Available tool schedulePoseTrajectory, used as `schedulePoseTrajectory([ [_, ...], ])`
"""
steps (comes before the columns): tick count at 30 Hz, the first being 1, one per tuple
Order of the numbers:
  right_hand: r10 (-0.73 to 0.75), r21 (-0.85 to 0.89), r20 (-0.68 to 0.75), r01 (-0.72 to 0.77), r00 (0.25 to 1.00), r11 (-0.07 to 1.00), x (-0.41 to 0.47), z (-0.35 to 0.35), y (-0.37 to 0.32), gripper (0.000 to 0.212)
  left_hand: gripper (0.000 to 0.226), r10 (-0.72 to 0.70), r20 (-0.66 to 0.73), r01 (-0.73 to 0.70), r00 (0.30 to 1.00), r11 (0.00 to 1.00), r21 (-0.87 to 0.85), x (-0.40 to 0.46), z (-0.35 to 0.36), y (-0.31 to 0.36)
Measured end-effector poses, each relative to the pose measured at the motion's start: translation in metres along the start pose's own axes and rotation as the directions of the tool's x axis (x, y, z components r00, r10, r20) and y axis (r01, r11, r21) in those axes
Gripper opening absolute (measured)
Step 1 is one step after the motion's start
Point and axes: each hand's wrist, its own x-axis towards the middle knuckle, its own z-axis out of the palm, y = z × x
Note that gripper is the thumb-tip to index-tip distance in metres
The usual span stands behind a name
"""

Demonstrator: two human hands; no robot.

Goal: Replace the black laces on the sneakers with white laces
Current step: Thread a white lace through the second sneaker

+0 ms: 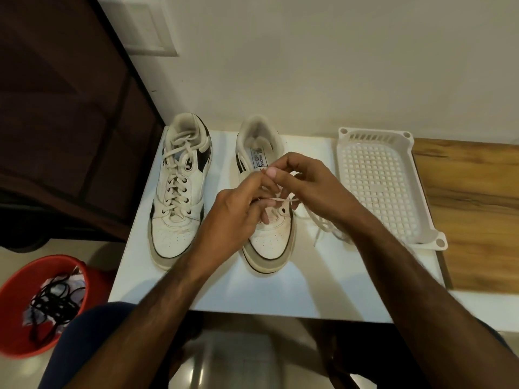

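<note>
Below, black laces [53,300] fill the red bucket [16,293] — both hands [303,186] pinch a white lace [325,226] over the sneaker [269,242].

A white perforated plastic tray [376,186] sits on the white counter [224,290], overlapping a wood-grain surface [471,209]; a red plastic bucket [16,299] stands on the floor.

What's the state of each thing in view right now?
left sneaker: fully laced in white, upright on the table.
right sneaker: only partly laced, tongue exposed.
white lace: being threaded, loose end trailing on the white table.
left hand: pinching the lace over the right sneaker.
right hand: pinching the lace.
black laces: removed, piled in the red tub.
white basket: holds nothing.
</note>
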Motion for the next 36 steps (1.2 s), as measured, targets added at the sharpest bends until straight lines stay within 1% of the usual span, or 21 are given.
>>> schedulePoseTrajectory([
  [1, -0.001, -0.025, 0.007, 0.001, 1.000, 1.000, -0.001, -0.003, 0.001, 0.019, 0.014, -0.021, -0.008, 0.021, 1.000, 1.000, 0.000, 0.000, 0.000, 0.002],
  [4, -0.011, -0.083, 0.064, 0.016, 0.998, 0.996, -0.003, -0.011, 0.001, 0.015, 0.022, 0.009, -0.074, -0.005, 0.997, 0.999, 0.051, 0.002, -0.008, -0.001],
  [6, -0.026, -0.106, 0.108, 0.037, 0.994, 0.994, -0.004, -0.013, 0.003, 0.009, 0.015, 0.033, -0.102, -0.024, 0.994, 0.996, 0.090, 0.003, -0.012, -0.003],
  [9, -0.014, -0.153, 0.104, 0.030, 0.994, 0.988, -0.002, -0.006, 0.005, 0.009, 0.009, 0.103, -0.097, -0.087, 0.990, 0.984, 0.158, 0.004, -0.015, -0.006],
  [11, 0.001, -0.171, 0.100, 0.016, 0.995, 0.985, -0.001, -0.005, 0.006, 0.008, 0.011, 0.185, -0.032, -0.171, 0.982, 0.951, 0.257, 0.008, -0.022, -0.013],
  [13, 0.019, -0.216, 0.081, -0.001, 0.997, 0.976, -0.001, -0.010, 0.009, 0.004, 0.026, 0.234, 0.120, -0.262, 0.965, 0.899, 0.351, 0.012, -0.033, -0.024],
  [15, 0.042, -0.288, 0.076, -0.018, 0.996, 0.958, -0.003, -0.015, 0.010, 0.004, 0.040, 0.250, 0.267, -0.351, 0.931, 0.818, 0.456, 0.013, -0.040, -0.035],
  [17, 0.061, -0.361, 0.097, -0.022, 0.993, 0.932, -0.004, -0.013, 0.013, 0.007, 0.042, 0.241, 0.355, -0.409, 0.903, 0.736, 0.540, 0.013, -0.039, -0.039],
  [19, 0.069, -0.441, 0.102, -0.017, 0.992, 0.898, -0.004, -0.005, 0.014, 0.009, 0.037, 0.228, 0.381, -0.422, 0.896, 0.702, 0.573, 0.014, -0.036, -0.040],
  [21, 0.069, -0.502, 0.087, -0.016, 0.994, 0.865, -0.003, 0.005, 0.018, 0.009, 0.031, 0.232, 0.370, -0.417, 0.900, 0.707, 0.572, 0.016, -0.037, -0.039],
  [22, 0.060, -0.524, 0.076, -0.011, 0.995, 0.851, -0.003, 0.010, 0.019, 0.008, 0.029, 0.230, 0.364, -0.409, 0.902, 0.724, 0.556, 0.016, -0.039, -0.038],
  [26, -0.042, -0.658, 0.027, 0.050, 0.999, 0.751, -0.006, 0.027, 0.024, 0.006, 0.023, 0.216, 0.337, -0.359, 0.916, 0.815, 0.454, 0.014, -0.041, -0.038],
  [28, -0.085, -0.687, 0.013, 0.071, 0.996, 0.723, -0.006, 0.033, 0.027, 0.007, 0.020, 0.213, 0.318, -0.338, 0.924, 0.845, 0.415, 0.013, -0.040, -0.040],
  [33, -0.137, -0.693, -0.039, 0.072, 0.990, 0.717, -0.006, 0.043, 0.030, 0.008, 0.017, 0.197, 0.294, -0.300, 0.935, 0.882, 0.363, 0.011, -0.042, -0.044],
  [36, -0.150, -0.679, -0.042, 0.082, 0.988, 0.730, -0.005, 0.047, 0.030, 0.008, 0.017, 0.211, 0.294, -0.310, 0.932, 0.883, 0.352, 0.011, -0.042, -0.045],
])
